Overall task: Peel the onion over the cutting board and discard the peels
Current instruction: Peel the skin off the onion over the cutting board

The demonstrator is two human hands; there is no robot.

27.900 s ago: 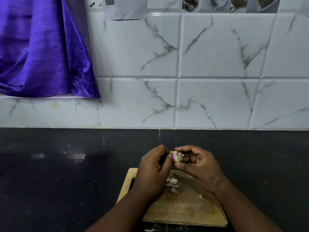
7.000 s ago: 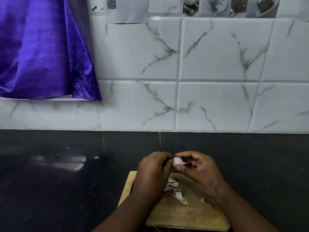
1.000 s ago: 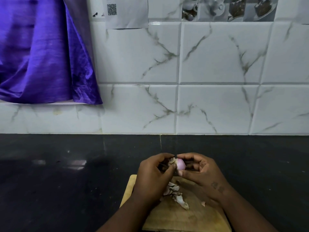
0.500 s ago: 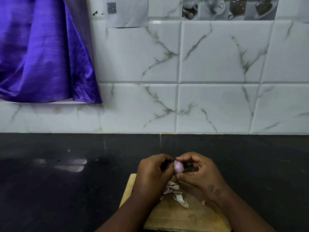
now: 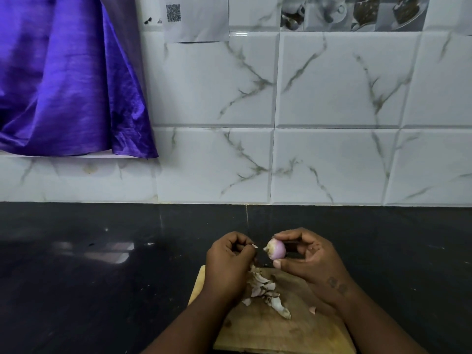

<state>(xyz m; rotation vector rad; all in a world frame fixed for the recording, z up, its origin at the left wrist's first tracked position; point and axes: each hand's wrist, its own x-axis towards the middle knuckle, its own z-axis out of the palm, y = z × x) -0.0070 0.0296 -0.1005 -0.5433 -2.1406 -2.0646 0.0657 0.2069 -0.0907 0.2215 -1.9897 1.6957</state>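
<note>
Small onion held over the cutting board, nearly bare

The right hand (image 5: 309,259) pinches the onion (image 5: 275,249) between thumb and fingertips, above the far edge of the cutting board (image 5: 293,328). Its long axis lies roughly sideways, the rough tip pointing left at the left hand (image 5: 227,264), which sits just beside it, not touching, its grip curled nearly closed on a pale flake (probably skin; too small to be sure). Peels (image 5: 265,290) lie heaped on the board below. The left hand is placed to pluck at that tip; the heap is not yet discarded from the counter (image 5: 102,277).
</note>
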